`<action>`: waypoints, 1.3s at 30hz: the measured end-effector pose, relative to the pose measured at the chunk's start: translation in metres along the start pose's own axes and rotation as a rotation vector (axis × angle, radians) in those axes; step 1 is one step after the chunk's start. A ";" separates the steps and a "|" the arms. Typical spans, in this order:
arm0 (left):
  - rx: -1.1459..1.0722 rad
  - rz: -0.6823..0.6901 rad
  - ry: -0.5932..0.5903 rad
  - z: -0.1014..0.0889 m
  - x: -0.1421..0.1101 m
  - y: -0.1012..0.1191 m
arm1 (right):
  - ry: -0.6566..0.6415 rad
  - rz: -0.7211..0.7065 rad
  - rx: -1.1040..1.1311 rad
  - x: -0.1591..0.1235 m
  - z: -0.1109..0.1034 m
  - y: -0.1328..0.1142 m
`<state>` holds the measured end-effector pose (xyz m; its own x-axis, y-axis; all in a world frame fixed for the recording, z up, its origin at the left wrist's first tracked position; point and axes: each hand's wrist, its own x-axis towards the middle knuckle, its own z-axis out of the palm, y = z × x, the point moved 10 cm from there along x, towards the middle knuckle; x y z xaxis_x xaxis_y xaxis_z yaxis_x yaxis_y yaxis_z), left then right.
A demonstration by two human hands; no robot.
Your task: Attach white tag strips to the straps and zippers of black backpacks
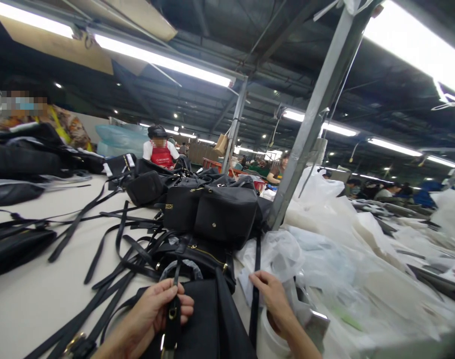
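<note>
My left hand (156, 305) is closed on a black strap with a gold buckle (172, 324), thumb on top and fingers curled beneath it. Under that hand lies a black bag (203, 304), partly hidden by my fingers. To its right, my right hand (274, 294) pinches a long black strap (255, 311) that hangs down beside the bag. Just beyond both hands is another black bag with a gold zipper (208, 254) and a plastic-wrapped handle (192, 267).
More black bags (225, 214) are piled ahead, and loose straps (118, 271) spread over the pale table (18, 309). At right stand a metal post (306, 129), a white tub (270, 339) and heaped clear plastic (325, 254). A co-worker in a red apron (162, 155) is farther back.
</note>
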<state>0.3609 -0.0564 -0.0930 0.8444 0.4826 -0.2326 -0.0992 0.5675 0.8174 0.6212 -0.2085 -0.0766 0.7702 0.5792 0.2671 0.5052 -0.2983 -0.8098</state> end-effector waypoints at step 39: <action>0.050 0.201 0.067 -0.011 0.003 0.021 | -0.700 0.320 0.441 -0.059 0.123 -0.116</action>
<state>0.3562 -0.0356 -0.0819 0.7732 0.6269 -0.0952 -0.2346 0.4224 0.8755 0.4696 -0.1144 -0.0630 0.3608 0.8925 -0.2708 -0.0006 -0.2901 -0.9570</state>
